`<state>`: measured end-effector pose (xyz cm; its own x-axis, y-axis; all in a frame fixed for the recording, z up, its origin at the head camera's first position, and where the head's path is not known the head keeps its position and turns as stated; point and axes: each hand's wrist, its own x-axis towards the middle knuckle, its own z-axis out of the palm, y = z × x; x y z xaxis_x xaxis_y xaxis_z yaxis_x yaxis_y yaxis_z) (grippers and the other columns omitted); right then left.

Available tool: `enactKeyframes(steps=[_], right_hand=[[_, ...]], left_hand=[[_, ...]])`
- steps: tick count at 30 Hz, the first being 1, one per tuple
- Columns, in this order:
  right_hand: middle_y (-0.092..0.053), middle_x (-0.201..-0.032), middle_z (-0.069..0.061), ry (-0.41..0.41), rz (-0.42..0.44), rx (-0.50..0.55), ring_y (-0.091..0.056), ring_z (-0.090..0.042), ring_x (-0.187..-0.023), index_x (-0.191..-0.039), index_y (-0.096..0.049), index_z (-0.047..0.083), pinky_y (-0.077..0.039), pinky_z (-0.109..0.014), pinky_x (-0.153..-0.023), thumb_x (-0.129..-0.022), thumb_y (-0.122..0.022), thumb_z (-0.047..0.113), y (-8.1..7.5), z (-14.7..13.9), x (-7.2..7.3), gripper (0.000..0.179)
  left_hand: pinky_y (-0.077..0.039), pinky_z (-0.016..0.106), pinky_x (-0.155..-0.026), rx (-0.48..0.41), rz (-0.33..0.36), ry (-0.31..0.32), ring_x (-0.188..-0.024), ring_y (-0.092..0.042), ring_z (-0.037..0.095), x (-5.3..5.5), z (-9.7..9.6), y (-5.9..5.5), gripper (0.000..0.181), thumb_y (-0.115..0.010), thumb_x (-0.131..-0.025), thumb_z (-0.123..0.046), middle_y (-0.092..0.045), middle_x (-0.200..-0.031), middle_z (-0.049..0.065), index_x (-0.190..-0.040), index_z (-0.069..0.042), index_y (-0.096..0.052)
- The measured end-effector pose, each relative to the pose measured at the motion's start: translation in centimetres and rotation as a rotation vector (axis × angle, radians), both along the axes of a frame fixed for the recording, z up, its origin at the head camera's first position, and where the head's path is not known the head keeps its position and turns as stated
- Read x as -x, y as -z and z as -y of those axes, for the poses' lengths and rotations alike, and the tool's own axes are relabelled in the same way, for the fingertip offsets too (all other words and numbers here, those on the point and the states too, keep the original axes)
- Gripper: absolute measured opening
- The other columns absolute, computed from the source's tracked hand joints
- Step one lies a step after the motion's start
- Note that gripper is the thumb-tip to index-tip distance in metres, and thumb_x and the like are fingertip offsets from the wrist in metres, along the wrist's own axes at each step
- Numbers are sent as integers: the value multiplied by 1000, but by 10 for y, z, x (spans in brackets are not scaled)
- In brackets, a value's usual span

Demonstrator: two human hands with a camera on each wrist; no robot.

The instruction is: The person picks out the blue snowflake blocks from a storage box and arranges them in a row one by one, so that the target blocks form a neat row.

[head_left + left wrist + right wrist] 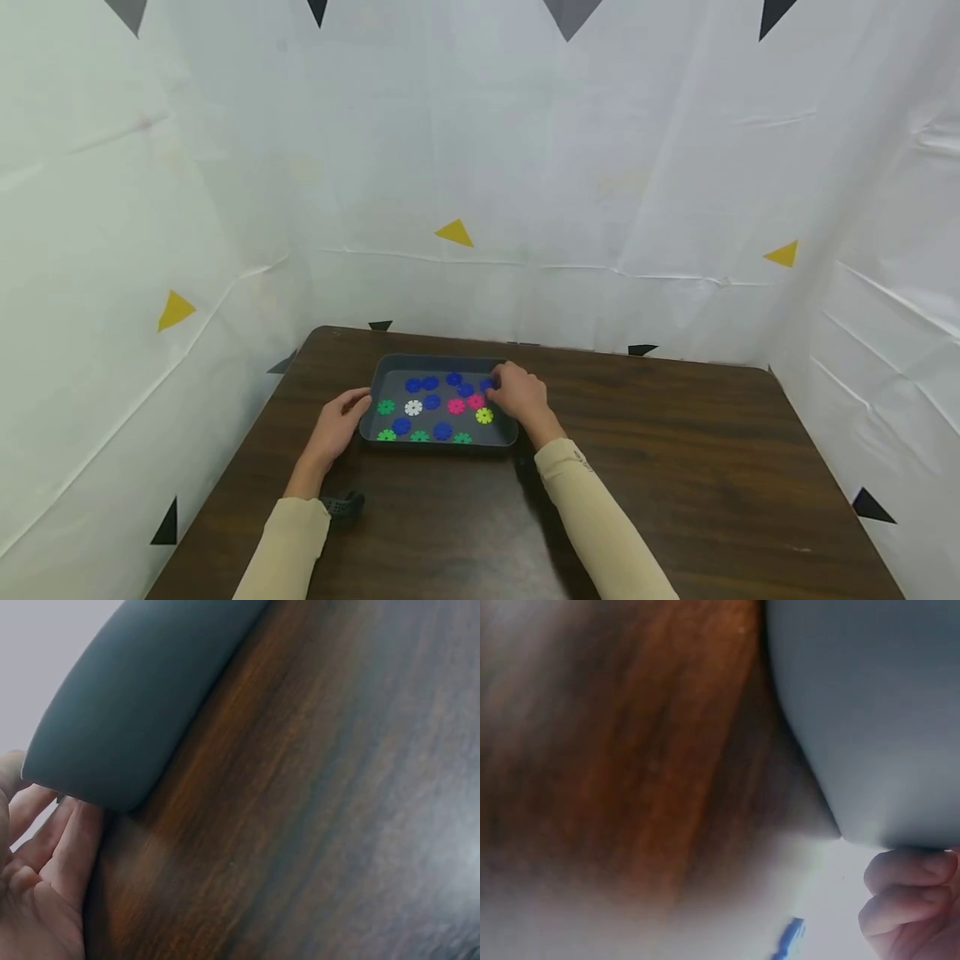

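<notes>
A shallow grey tray on the table holds several notched interlocking discs, in blue, green, white, pink and yellow. At the tray's left end is my left hand, its thumb and fairly straight fingers touching the rim and outer wall. My right hand reaches over the tray's right end with curled fingers, the thumb and index finger at a blue disc that they partly cover. Just below lies a pink disc, with a yellow disc nearby. The right wrist view shows curled fingers beside the tray; the fingertips' contact is hidden.
The dark brown wooden table stretches out to the right and in front of the tray. White sheeting with yellow and dark triangles rises behind and at both sides. A small blue thing shows in the right wrist view, too blurred to identify.
</notes>
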<state>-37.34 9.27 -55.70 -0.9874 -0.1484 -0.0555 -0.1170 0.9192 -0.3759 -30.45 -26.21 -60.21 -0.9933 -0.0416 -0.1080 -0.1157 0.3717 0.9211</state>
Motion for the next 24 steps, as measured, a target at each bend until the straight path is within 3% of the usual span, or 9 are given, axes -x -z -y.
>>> enactKeyframes(steps=[11, 24], right_hand=[[-78, -112, -6, 25, -25, -44, -72, -29, -93, -122, -70, 16, -61, -49, -80, -99, -79, 38, -6, 3, -2, 33], [-79, -109, -6, 51, -127, 52, -68, -27, -83, -120, -73, 18, -61, -48, -76, -103, -72, 22, -20, -3, -7, 18]], left_hand=[[-38, 60, -127, 8, -3, -5, -148, -49, 36, -1, 1, 1, 56, -55, -113, -47, -51, -162, 18, -156, -12, -54], [-37, 62, -127, 8, 0, -6, -149, -48, 38, 1, -1, -1, 57, -54, -112, -50, -50, -163, 18, -156, -13, -54]])
